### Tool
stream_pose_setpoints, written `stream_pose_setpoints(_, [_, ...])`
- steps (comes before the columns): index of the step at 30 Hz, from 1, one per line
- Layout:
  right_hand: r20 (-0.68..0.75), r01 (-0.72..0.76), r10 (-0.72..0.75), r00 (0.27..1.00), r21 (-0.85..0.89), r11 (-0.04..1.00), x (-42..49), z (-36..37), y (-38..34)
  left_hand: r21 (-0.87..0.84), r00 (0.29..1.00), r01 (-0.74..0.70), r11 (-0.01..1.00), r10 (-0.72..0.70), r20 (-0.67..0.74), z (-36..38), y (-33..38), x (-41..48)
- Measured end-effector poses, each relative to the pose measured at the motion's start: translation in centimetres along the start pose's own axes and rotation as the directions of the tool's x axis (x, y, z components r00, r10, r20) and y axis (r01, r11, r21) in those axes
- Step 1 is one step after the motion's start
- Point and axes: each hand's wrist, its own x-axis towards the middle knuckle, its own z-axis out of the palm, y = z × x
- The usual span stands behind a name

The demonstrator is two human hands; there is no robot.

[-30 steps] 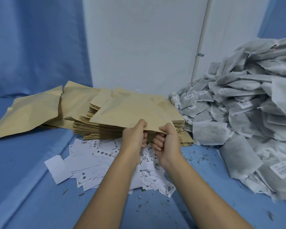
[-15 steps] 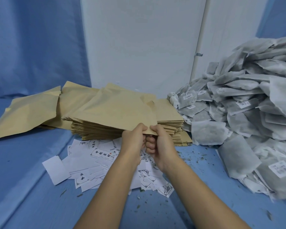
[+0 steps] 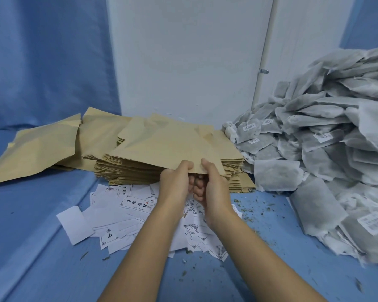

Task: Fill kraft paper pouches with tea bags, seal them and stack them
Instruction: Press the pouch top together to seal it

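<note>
1. The left hand [image 3: 176,182] and the right hand [image 3: 214,188] are both pinching the near edge of one kraft pouch [image 3: 172,147]. Thumbs are pressing on top and fingers are curling underneath, and the two hands are sitting close together.
2. That pouch is lying on top of the stack of pouches [image 3: 127,171] at the middle of the tabletop [image 3: 42,247], with its near edge lifting clear. It is looking flat and empty, so the hands are probably working its mouth open.
3. The tea bags [image 3: 325,149] are heaping up on the right, beside the stack. Neither hand is holding one, so filling is not yet under way.
4. A few loose pouches [image 3: 37,149] are lying flat on the left. Whether they are filled or sealed cannot be told, and no tidy finished stack is showing.
5. For this pouch, opening seems to be going on, while filling, sealing and stacking are all still waiting.
6. Printed paper slips [image 3: 127,210] are lying scattered under the wrists.
</note>
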Motion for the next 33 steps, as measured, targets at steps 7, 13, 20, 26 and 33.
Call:
stream_pose_setpoints(7, [-0.065,0.001,0.006,0.998,0.113,0.994,0.2,-0.7,-0.5,-0.008,0.993,0.000,1.000,-0.001,-0.115,-0.3,0.0,0.6])
stream_pose_setpoints(13, [-0.144,-0.007,0.034,0.989,0.185,0.983,0.7,-1.3,-1.0,-0.071,0.987,-0.007,0.997,-0.005,-0.163,-1.6,0.4,1.1])
stream_pose_setpoints(20, [-0.155,0.001,0.023,0.988,0.155,0.988,0.5,-1.3,-0.7,-0.055,0.971,-0.031,0.998,0.017,-0.239,-3.2,0.7,1.8])
stream_pose_setpoints(26, [-0.189,0.007,0.018,0.982,0.134,0.991,0.9,-1.9,-0.9,-0.075,0.916,-0.082,0.994,0.045,-0.400,-4.9,0.5,2.7])
stream_pose_setpoints(33, [-0.144,-0.008,0.024,0.989,0.114,0.993,0.8,-1.7,-0.8,-0.232,0.917,-0.204,0.951,0.102,-0.387,-4.4,0.7,2.4])
